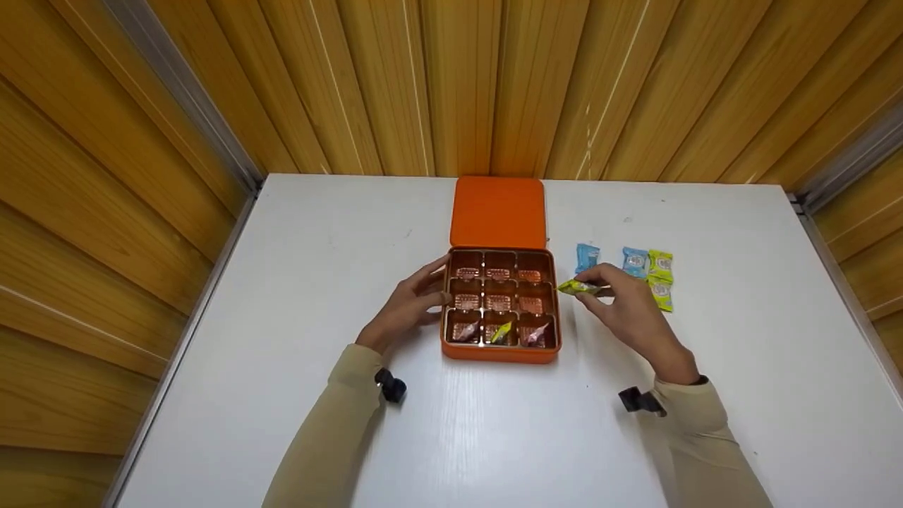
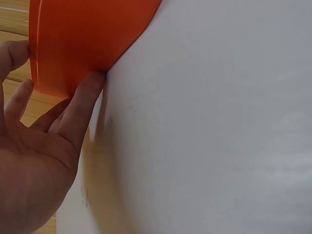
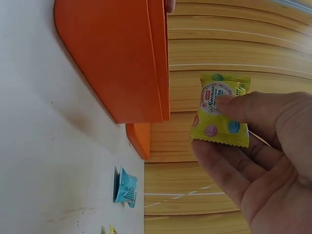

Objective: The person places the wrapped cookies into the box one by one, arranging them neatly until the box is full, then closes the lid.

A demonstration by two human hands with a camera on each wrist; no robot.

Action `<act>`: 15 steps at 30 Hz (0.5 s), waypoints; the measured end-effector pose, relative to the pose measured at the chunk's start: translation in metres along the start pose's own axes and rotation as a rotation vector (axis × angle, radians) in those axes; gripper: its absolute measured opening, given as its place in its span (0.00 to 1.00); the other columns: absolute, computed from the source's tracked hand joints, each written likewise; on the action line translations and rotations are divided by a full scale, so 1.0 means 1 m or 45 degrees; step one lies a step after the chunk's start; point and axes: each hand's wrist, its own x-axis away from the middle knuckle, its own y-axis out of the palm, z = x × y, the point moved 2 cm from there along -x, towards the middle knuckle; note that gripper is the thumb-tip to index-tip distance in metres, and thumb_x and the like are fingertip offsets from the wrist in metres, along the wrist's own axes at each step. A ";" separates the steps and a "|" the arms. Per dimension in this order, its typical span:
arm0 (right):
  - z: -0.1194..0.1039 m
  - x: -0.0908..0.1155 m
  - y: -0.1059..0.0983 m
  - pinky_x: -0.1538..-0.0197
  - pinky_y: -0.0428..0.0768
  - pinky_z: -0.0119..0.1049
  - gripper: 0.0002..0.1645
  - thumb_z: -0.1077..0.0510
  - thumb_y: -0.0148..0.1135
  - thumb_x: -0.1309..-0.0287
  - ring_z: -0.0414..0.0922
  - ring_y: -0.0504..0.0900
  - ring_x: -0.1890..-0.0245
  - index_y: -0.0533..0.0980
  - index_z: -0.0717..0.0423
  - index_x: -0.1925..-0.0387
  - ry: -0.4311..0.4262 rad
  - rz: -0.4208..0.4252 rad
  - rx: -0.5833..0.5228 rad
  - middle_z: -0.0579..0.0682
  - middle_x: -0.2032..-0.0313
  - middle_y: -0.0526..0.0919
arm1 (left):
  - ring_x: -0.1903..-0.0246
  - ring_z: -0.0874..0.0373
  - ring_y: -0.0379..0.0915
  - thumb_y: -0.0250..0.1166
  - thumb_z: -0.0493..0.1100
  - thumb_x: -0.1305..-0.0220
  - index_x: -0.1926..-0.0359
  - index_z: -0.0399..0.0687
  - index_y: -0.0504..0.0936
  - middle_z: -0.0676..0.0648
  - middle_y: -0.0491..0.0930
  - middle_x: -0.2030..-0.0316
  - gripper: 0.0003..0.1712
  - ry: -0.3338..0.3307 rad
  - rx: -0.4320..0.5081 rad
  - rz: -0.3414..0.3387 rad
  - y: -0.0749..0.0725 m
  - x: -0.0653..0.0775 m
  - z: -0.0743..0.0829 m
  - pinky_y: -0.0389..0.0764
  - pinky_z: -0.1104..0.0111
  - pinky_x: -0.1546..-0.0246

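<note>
An orange box [image 1: 501, 355] lies with its lid [image 1: 498, 212] folded back, its inside split into several square compartments. In the front row sit a pinkish packet [image 1: 465, 331] at left, a yellow one [image 1: 501, 332] in the middle and another pinkish one [image 1: 537, 334] at right. My left hand [image 1: 409, 307] touches the box's left side, with the thumb at the rim; in the left wrist view its fingers [image 2: 83, 107] lie fairly straight against the wall. Just beyond the right rim, my right hand [image 1: 628, 310] pinches a yellow macaron packet [image 3: 222, 114] between thumb and fingers.
Right of the box lie a blue packet [image 1: 587, 257], a second blue packet [image 1: 635, 262] and two yellow-green packets, one farther back [image 1: 661, 264] and one partly behind my right hand [image 1: 662, 293]. Wood-patterned walls [image 1: 480, 85] enclose the white table [image 1: 338, 233].
</note>
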 end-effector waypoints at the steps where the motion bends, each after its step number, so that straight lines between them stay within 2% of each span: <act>1: -0.001 -0.001 0.000 0.50 0.88 0.51 0.19 0.75 0.73 0.41 0.54 0.87 0.53 0.81 0.64 0.50 -0.003 -0.001 -0.002 0.57 0.53 0.87 | 0.31 0.46 0.71 0.65 0.34 0.30 0.18 0.69 0.64 0.44 0.66 0.24 0.45 0.001 0.005 0.000 0.000 0.000 0.000 0.85 0.50 0.44; 15: -0.020 -0.016 0.010 0.49 0.88 0.49 0.19 0.74 0.74 0.41 0.51 0.88 0.55 0.79 0.61 0.50 -0.122 -0.062 0.010 0.54 0.55 0.86 | 0.30 0.45 0.71 0.64 0.33 0.28 0.17 0.67 0.62 0.42 0.66 0.24 0.45 0.021 0.058 -0.030 0.000 -0.001 -0.001 0.85 0.50 0.43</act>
